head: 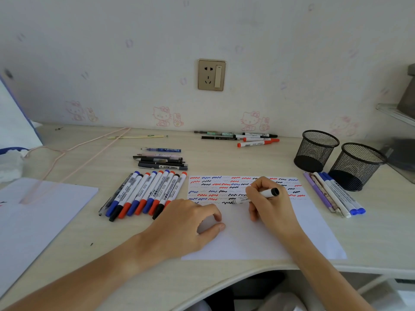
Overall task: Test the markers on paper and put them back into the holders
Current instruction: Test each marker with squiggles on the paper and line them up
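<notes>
I note a smooth white paper sheet (258, 239) on the pale desk (370, 243), rows of red, blue and black squiggles across its top. My right hand (270, 202) pinches a white-barrelled black marker (256, 197), tip on paper. Left hand (190, 223) rests loosely curled on the sheet, holding nothing. 2 black mesh holders (316, 151) stand right. Neighbouring barrels read "WHITEBOARD".

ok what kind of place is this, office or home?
Likely a home desk, maybe a child's room: cartoon-cat wallpaper behind a light wooden desk, a wall socket, and two mesh pen holders beside loose markers.
</notes>
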